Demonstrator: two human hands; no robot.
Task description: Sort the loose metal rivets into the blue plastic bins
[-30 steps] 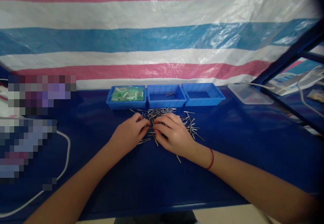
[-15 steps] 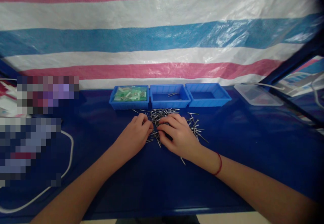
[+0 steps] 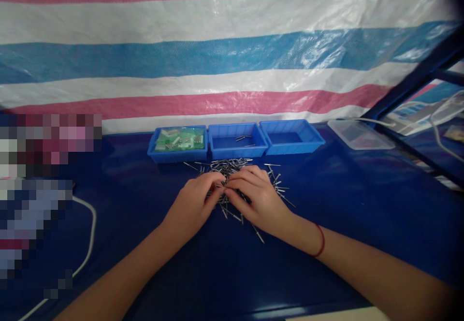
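Beneath left hand (image 3: 192, 199) and right hand (image 3: 261, 199), metal pins (image 3: 229, 167), each grip's closure unclear.

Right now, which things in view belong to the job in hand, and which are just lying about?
Likely the job:
metal pins, at left hand and right hand
middle bin, holding some pins
left bin, holding green bag
right bin

Likely lying about:
clear tray
left white cable

1 thin red cord (image 3: 323, 240) circles the wrist (image 3: 302, 230) of the right hand (image 3: 263, 197), towards 4 o'clock. The 2 forearms (image 3: 145, 260) are bare.
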